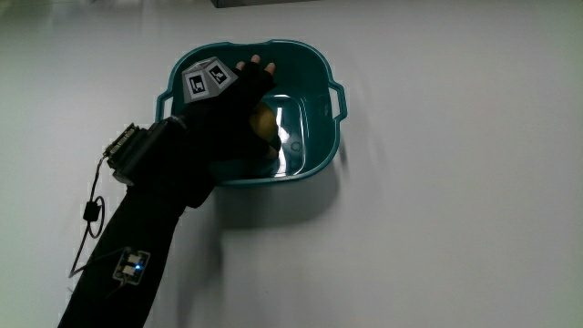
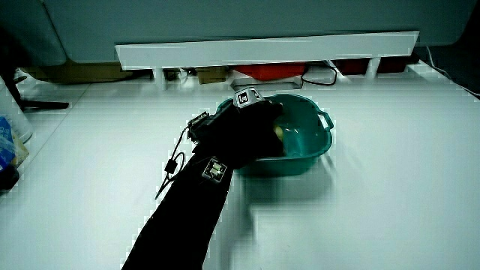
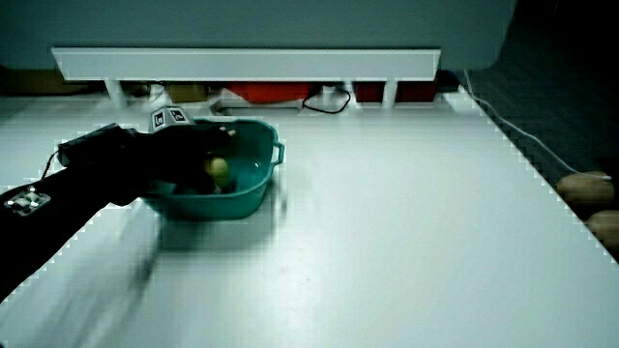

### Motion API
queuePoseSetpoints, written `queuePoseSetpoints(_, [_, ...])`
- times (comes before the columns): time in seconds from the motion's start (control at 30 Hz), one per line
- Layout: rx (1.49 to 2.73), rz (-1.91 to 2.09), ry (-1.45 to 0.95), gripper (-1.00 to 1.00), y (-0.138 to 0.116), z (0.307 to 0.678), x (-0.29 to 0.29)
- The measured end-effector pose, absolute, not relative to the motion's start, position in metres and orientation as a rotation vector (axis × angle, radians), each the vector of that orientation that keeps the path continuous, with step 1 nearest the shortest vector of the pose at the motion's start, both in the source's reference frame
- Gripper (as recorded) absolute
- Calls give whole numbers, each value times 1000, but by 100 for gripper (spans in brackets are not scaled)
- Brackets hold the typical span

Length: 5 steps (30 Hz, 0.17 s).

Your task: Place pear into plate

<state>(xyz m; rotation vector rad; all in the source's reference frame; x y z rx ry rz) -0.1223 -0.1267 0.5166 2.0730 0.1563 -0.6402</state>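
A teal basin with two handles (image 1: 330, 87) stands on the white table; it also shows in both side views (image 2: 324, 129) (image 3: 267, 147). A yellow-green pear (image 1: 265, 125) lies inside it, partly covered by the hand, and is seen in both side views (image 2: 279, 132) (image 3: 219, 167). The black-gloved hand (image 1: 232, 100) reaches into the basin right over the pear, the patterned cube on its back (image 1: 205, 80). Its forearm crosses the basin's rim nearest the person. Both side views show the hand (image 2: 251, 120) (image 3: 184, 145) low inside the basin. Whether it grips the pear is hidden.
A low white partition (image 2: 262, 51) (image 3: 242, 60) runs along the table's edge farthest from the person, with red items and cables under it. A few objects (image 2: 9, 146) stand at the table's edge in a side view. A thin cable (image 3: 522, 126) lies off the table.
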Motion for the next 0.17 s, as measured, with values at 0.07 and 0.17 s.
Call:
queuePoseSetpoints(0.07, [2037, -747, 181, -100, -130, 523, -128])
queuePoseSetpoints(0.17, [2032, -855, 200, -100, -135, 514, -141])
